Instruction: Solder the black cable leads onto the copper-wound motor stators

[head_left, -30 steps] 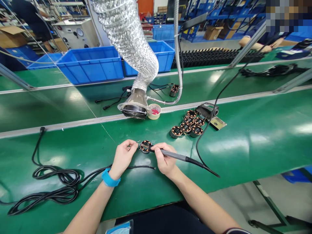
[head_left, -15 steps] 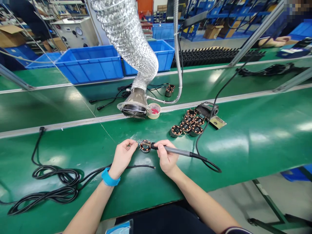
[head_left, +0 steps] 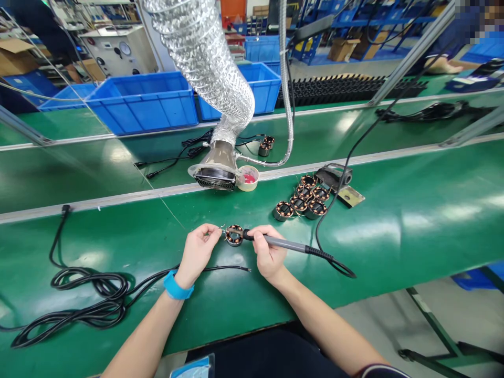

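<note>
My right hand (head_left: 270, 252) grips a soldering iron (head_left: 285, 243) with a grey handle, its tip over a motor stator (head_left: 234, 235) with copper windings. The stator sits on the green bench between my hands. On its left side, my left hand (head_left: 201, 247) is closed in a pinch on a thin wire (head_left: 223, 230), whose far end is too small to make out. Under my left wrist runs a black power cable (head_left: 90, 294), coiled at the left, with its stripped end lying below the stator.
Several more stators (head_left: 305, 198) stand grouped at the right, beside a soldering iron stand (head_left: 334, 177). A fume duct (head_left: 218, 168) hangs beyond my hands, near a tape roll (head_left: 249, 178). Blue bins (head_left: 145, 105) line the far side. The iron's cord (head_left: 350, 152) crosses the bench.
Both hands and the iron hold nearly the same place at the stator. On the far belt, the cables and a stator have shifted a little to the left.
</note>
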A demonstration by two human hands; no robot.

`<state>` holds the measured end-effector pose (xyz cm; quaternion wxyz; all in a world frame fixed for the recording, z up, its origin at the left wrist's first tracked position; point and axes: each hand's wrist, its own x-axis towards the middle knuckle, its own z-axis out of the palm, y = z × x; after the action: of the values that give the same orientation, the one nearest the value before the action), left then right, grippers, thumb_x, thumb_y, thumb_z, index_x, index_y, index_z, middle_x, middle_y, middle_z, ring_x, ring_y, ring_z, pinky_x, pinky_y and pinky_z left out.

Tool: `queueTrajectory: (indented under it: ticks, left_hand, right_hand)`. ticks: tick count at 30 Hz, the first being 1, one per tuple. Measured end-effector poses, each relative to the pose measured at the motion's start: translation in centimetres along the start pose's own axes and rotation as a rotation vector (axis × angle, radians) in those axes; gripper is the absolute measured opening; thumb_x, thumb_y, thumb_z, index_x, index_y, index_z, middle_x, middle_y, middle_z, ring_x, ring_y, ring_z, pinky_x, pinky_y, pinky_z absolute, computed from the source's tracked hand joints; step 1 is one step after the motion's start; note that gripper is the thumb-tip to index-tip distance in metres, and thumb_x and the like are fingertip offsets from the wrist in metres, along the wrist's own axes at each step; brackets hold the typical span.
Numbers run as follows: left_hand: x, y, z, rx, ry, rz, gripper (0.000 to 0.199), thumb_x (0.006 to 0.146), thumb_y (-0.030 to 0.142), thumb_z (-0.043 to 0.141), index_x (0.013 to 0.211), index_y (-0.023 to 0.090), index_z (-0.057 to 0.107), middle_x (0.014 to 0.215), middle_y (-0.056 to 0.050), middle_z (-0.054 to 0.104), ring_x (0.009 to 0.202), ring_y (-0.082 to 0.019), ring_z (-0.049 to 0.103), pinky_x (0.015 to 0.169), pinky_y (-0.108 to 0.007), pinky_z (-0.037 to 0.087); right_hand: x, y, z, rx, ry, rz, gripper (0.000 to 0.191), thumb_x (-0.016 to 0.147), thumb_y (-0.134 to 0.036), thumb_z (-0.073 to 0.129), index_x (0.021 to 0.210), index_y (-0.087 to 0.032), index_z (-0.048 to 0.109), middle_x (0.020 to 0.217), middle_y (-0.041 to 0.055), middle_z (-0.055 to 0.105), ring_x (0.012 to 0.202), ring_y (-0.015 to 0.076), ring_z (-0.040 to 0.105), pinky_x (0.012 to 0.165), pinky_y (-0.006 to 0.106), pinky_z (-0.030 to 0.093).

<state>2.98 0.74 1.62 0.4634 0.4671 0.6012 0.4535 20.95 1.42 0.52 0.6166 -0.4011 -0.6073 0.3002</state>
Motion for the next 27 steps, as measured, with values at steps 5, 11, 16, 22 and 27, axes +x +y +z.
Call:
queueTrajectory:
  ticks: [5, 11, 16, 22, 27]
  left_hand:
    - [-0.1, 0.2, 0.0, 0.002, -0.009, -0.007, 0.027, 0.083, 0.041, 0.068, 0.082, 0.014, 0.066, 0.075, 0.0, 0.062, 0.064, -0.011, 0.051, 0.062, -0.023, 0.038]
    - [-0.2, 0.6, 0.0, 0.011, -0.034, -0.012, 0.026, 0.084, 0.04, 0.067, 0.083, 0.015, 0.066, 0.071, 0.001, 0.061, 0.057, -0.009, 0.045, 0.056, -0.022, 0.034]
    - [-0.3, 0.9, -0.1, -0.028, -0.062, -0.031, 0.025, 0.084, 0.04, 0.066, 0.083, 0.016, 0.065, 0.067, 0.002, 0.059, 0.05, -0.008, 0.038, 0.051, -0.022, 0.03]
    - [-0.3, 1.1, -0.2, -0.035, -0.082, -0.016, 0.026, 0.083, 0.041, 0.067, 0.085, 0.016, 0.067, 0.066, 0.002, 0.059, 0.051, -0.009, 0.041, 0.051, -0.022, 0.031]
    - [-0.2, 1.6, -0.8, 0.047, -0.176, -0.001, 0.033, 0.083, 0.048, 0.064, 0.084, 0.015, 0.068, 0.069, -0.001, 0.062, 0.053, -0.011, 0.043, 0.05, -0.024, 0.031]
  right_hand:
    - [0.2, -0.4, 0.3, -0.054, 0.0, -0.031, 0.014, 0.094, -0.021, 0.051, 0.093, -0.021, 0.066, 0.077, 0.0032, 0.068, 0.074, 0.0169, 0.068, 0.067, 0.029, 0.056]
    - [1.0, -0.2, 1.5, -0.106, -0.19, -0.19, 0.028, 0.092, -0.012, 0.056, 0.116, -0.025, 0.063, 0.096, 0.0039, 0.065, 0.083, 0.0132, 0.066, 0.079, 0.027, 0.055]
    - [1.0, 0.6, 2.5, -0.157, -0.308, -0.194, 0.041, 0.093, -0.01, 0.052, 0.13, -0.028, 0.055, 0.109, 0.0054, 0.056, 0.095, 0.0132, 0.064, 0.089, 0.029, 0.053]
    - [1.0, 0.9, 2.9, -0.167, -0.349, -0.204, 0.042, 0.092, -0.007, 0.049, 0.128, -0.027, 0.055, 0.109, 0.0056, 0.053, 0.093, 0.0137, 0.062, 0.086, 0.029, 0.053]
    - [0.9, 1.0, 2.7, -0.171, -0.333, -0.199, 0.043, 0.09, -0.006, 0.05, 0.127, -0.027, 0.055, 0.106, 0.0051, 0.052, 0.094, 0.0148, 0.062, 0.087, 0.03, 0.053]
